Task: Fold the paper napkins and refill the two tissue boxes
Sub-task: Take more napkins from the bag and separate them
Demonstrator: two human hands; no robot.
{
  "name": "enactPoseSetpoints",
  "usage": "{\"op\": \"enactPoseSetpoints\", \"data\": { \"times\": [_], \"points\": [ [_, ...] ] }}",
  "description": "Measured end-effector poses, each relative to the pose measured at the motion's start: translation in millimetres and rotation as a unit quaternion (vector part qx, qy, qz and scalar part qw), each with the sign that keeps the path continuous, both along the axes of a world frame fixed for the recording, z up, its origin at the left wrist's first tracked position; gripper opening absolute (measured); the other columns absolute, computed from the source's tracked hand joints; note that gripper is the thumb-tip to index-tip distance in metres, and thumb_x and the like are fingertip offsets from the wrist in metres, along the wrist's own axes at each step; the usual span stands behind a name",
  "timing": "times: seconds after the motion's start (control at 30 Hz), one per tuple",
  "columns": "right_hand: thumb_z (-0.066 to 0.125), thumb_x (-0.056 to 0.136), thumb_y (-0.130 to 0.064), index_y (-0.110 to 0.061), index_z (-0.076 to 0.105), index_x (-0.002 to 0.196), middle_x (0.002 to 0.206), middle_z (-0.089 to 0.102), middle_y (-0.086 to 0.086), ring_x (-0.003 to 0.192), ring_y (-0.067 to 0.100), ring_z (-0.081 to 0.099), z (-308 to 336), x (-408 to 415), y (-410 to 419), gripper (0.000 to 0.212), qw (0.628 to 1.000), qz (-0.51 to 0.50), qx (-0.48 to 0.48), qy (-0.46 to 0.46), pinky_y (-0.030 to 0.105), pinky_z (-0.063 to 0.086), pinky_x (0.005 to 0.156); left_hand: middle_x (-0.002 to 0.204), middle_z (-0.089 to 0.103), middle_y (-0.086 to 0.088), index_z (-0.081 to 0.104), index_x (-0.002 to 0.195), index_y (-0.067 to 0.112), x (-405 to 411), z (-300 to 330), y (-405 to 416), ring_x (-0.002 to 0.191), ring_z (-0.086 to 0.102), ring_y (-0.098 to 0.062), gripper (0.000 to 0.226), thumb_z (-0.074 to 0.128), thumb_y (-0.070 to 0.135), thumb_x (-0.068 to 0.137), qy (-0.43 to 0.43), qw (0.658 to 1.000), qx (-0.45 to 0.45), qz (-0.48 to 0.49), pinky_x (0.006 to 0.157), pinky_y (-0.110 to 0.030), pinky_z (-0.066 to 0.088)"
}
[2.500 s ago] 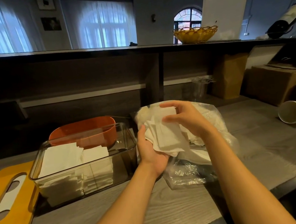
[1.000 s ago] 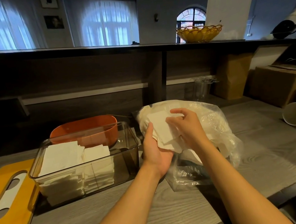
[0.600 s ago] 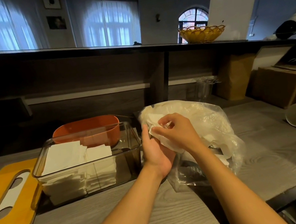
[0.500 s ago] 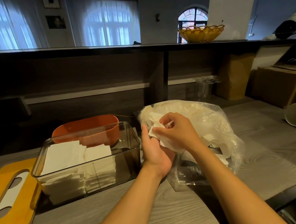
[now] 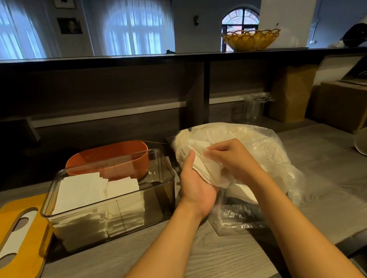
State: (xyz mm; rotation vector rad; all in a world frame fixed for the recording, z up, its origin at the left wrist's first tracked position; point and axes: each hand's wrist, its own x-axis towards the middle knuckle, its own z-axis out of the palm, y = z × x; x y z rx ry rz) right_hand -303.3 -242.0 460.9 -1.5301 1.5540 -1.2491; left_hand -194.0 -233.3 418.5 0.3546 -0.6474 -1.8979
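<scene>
Both hands grip one white napkin in front of the plastic bag, left hand cupping it from below, right hand pinching its top, right of the clear tissue box holding folded napkins and the orange box behind it

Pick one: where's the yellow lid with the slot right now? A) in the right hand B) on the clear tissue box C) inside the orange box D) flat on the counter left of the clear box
D: the yellow lid lies flat on the counter left of the clear tissue box, which is open with napkin stacks showing.
</scene>
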Motion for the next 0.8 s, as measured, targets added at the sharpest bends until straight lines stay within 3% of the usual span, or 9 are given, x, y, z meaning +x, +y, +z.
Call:
{"op": "enactPoseSetpoints", "data": {
  "times": [0.1,0.23,0.33,0.43,0.5,0.57,0.63,0.7,0.8],
  "points": [
    [0.065,0.095,-0.020,-0.013,0.078,0.096,0.097,0.073,0.004,0.094,0.025,0.065,0.2,0.0,-0.9,0.015,0.999,-0.013,0.027,-0.034,0.023,0.053,0.056,0.119,0.072,-0.013,0.066,0.121,0.020,-0.8,1.0,2.3,0.115,0.063,-0.031,0.040,0.042,0.044,0.099,-0.019,1.000,-0.003,-0.004,0.112,-0.053,0.040],
    [0.058,0.096,-0.014,-0.001,0.075,0.086,0.081,0.064,0.005,0.075,0.023,0.057,-0.6,0.0,-2.1,0.024,0.995,-0.071,-0.015,-0.063,0.027,0.045,0.050,0.110,0.073,-0.014,0.067,0.118,0.017,-0.2,3.4,2.9,0.109,0.063,-0.032,0.030,0.047,0.031,0.101,-0.012,1.000,0.015,0.000,0.107,-0.054,0.042],
    [0.059,0.095,-0.012,0.001,0.073,0.091,0.081,0.064,0.003,0.076,0.016,0.056,9.4,-8.3,1.1,0.020,0.978,-0.124,-0.093,-0.138,0.029,0.048,0.063,0.104,0.072,-0.016,0.063,0.116,0.013,-1.0,4.3,1.3,0.099,0.064,-0.033,0.026,0.044,0.010,0.099,-0.012,0.998,0.051,0.025,0.092,-0.049,0.050],
    [0.059,0.098,-0.017,-0.014,0.073,0.108,0.103,0.073,0.002,0.096,0.018,0.068,20.2,-19.8,3.4,0.017,0.951,-0.056,-0.093,-0.289,0.034,0.058,0.077,0.106,0.069,-0.018,0.059,0.128,0.007,-1.2,-0.1,-4.0,0.097,0.064,-0.034,0.035,0.040,0.005,0.099,0.003,0.993,0.104,0.054,0.089,-0.047,0.051],
    [0.058,0.098,-0.016,-0.014,0.070,0.117,0.115,0.071,0.006,0.104,0.023,0.069,20.1,-24.6,2.7,0.022,0.944,0.026,-0.062,-0.322,0.037,0.058,0.081,0.112,0.070,-0.018,0.059,0.134,0.011,0.8,-1.8,-6.8,0.099,0.066,-0.034,0.038,0.048,0.025,0.101,0.042,0.987,0.140,0.070,0.086,-0.045,0.055],
    [0.059,0.097,-0.012,-0.017,0.072,0.112,0.116,0.070,0.010,0.102,0.025,0.069,15.6,-23.8,2.4,0.021,0.971,0.048,-0.017,-0.234,0.033,0.057,0.078,0.113,0.073,-0.014,0.061,0.133,0.018,2.6,-2.6,-7.6,0.100,0.067,-0.032,0.047,0.047,0.049,0.100,0.066,0.986,0.134,0.069,0.078,-0.041,0.058],
    [0.063,0.094,-0.007,-0.020,0.074,0.102,0.108,0.071,0.008,0.091,0.021,0.067,9.9,-20.2,3.1,0.018,0.997,0.002,0.022,-0.079,0.027,0.054,0.068,0.118,0.072,-0.013,0.062,0.132,0.022,2.6,-1.9,-6.3,0.109,0.065,-0.033,0.054,0.038,0.059,0.100,0.071,0.990,0.103,0.059,0.085,-0.044,0.055],
    [0.067,0.091,-0.007,-0.016,0.076,0.102,0.095,0.073,0.002,0.084,0.016,0.066,4.8,-18.8,0.7,0.017,0.999,-0.027,0.034,0.028,0.024,0.053,0.067,0.127,0.069,-0.014,0.059,0.135,0.021,2.3,-1.0,-4.9,0.120,0.061,-0.035,0.056,0.036,0.059,0.100,0.063,0.993,0.080,0.052,0.098,-0.049,0.050],
    [0.067,0.092,-0.010,-0.015,0.078,0.102,0.088,0.071,-0.006,0.081,0.012,0.064,3.8,-17.6,0.1,0.016,0.997,-0.026,0.022,0.074,0.023,0.053,0.069,0.128,0.068,-0.016,0.056,0.137,0.017,2.5,1.9,-2.9,0.121,0.061,-0.035,0.049,0.045,0.048,0.101,0.041,0.995,0.071,0.053,0.105,-0.052,0.046]
  ]
}}
